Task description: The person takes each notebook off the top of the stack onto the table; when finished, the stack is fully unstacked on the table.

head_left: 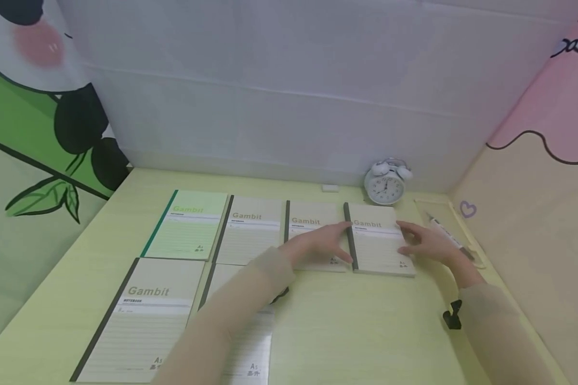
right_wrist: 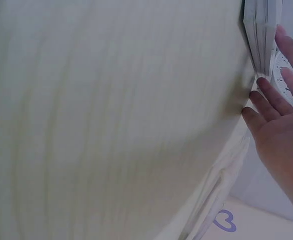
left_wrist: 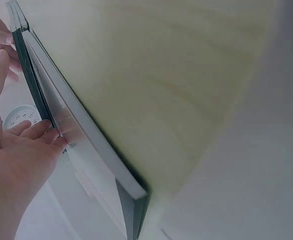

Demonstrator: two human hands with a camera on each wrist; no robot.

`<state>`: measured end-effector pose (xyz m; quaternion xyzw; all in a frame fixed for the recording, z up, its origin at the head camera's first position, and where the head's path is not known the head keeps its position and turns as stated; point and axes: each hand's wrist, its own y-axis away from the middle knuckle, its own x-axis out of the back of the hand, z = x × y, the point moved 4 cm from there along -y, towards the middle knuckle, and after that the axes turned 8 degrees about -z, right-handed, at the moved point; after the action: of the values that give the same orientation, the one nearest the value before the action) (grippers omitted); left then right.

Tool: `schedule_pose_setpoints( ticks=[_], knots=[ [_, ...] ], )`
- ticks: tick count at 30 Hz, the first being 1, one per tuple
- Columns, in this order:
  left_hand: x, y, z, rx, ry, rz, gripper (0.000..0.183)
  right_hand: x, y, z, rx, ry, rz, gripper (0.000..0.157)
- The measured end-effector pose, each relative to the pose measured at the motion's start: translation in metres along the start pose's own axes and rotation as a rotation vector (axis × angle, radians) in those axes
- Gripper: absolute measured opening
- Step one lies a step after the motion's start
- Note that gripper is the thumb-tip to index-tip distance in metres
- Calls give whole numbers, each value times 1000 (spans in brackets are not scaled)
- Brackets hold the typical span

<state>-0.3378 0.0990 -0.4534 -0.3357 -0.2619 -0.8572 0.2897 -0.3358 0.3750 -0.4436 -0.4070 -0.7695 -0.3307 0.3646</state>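
In the head view a small stack of grey-white Gambit notebooks with dark spines lies at the right end of the back row. My left hand reaches over the neighbouring notebook, its fingertips at the stack's spine. On the opposite side, my right hand has its thumb and fingers at the right edge. The right wrist view shows several layers in the stack, with the fingers extended beside it. From the left wrist, the left hand appears with spread, fairly straight fingers along the dark spines.
A green notebook and a grey one continue the back row leftward. Two more notebooks, the left one and one partly under my left forearm, lie in front. Behind stand a white alarm clock and a small white block. A marker lies at right in a shallow tray.
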Motion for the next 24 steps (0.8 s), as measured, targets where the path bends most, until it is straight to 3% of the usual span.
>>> schedule_pose_setpoints(
  ticks=[17, 24],
  knots=[
    [3, 2, 7, -6, -19, 10, 109, 6, 4, -6, 79, -154, 18, 73],
    [0, -6, 22, -63, 64, -16, 105, 7, 5, -11, 116, -243, 35, 66]
  ],
)
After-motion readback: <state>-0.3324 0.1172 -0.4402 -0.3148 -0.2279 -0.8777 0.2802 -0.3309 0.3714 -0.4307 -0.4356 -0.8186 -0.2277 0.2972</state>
